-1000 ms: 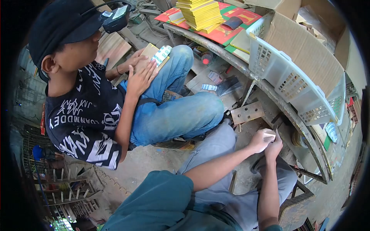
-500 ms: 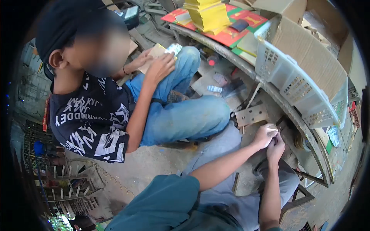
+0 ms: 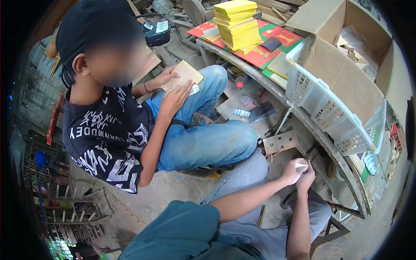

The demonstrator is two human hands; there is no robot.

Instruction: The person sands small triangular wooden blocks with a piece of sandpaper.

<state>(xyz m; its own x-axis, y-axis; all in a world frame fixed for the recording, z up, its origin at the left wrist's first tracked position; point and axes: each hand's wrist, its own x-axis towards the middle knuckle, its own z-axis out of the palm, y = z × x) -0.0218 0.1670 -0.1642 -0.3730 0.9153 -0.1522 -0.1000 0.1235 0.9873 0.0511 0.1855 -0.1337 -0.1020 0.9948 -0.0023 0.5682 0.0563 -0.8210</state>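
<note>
My left hand (image 3: pixel 293 171) is closed around a small pale wooden piece (image 3: pixel 300 165) whose tip shows above the fingers. Pressed up against it on the right, my right hand (image 3: pixel 306 178) is closed too, with a thin dark item partly visible between its fingers; I cannot make out what it is. Both hands are above my lap, beside the curved table edge. Just beyond them lies a wooden board with holes (image 3: pixel 281 142).
At the left another person (image 3: pixel 112 112) sits holding a thin yellow-edged board (image 3: pixel 186 74). A stack of yellow pieces (image 3: pixel 236 26) stands on the table (image 3: pixel 277 82). A white basket (image 3: pixel 329 106) and a cardboard box (image 3: pixel 320 19) are at the right.
The view has shifted slightly. My hands stay together, with the pale piece still held. The other person's board now shows more of its face, and their hand has moved down along it.
</note>
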